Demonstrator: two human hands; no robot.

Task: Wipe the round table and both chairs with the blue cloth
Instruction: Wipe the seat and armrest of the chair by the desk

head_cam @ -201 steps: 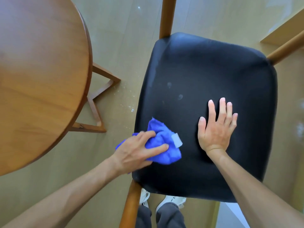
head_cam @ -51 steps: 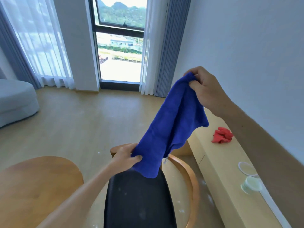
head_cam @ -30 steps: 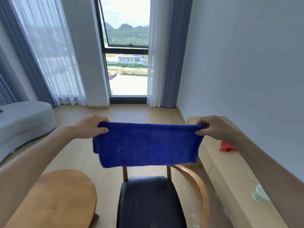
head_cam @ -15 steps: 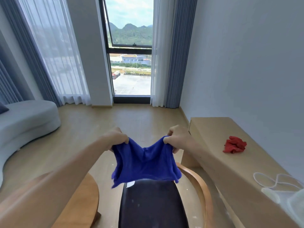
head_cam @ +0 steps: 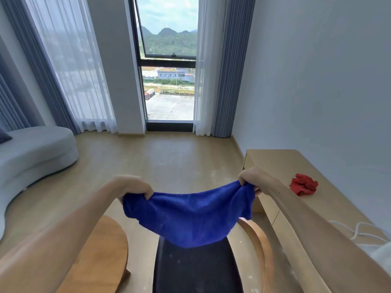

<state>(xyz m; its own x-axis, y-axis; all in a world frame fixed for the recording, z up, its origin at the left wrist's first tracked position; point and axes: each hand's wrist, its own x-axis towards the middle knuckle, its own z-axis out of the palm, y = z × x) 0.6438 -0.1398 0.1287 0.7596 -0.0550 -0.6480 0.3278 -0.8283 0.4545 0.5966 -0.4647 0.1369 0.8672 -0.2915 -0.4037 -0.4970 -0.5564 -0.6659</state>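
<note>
I hold the blue cloth (head_cam: 188, 216) spread in the air in front of me. My left hand (head_cam: 133, 187) grips its left top corner and my right hand (head_cam: 251, 178) grips its right top corner. The cloth sags in the middle and hangs above the black seat (head_cam: 196, 269) of a chair with a curved wooden backrest (head_cam: 258, 235). The round wooden table (head_cam: 95, 256) sits at the lower left, partly behind my left forearm. Only one chair is in view.
A long low wooden bench (head_cam: 296, 199) runs along the right wall with a red cloth (head_cam: 303, 185) on it and a white cord (head_cam: 359, 229) nearer me. A grey sofa (head_cam: 31, 153) stands at the left. Wooden floor stretches toward the window (head_cam: 169, 85).
My hands have moved apart, stretching the blue cloth wider than half a second ago. Earlier I lifted it off the chair seat and shook it out.
</note>
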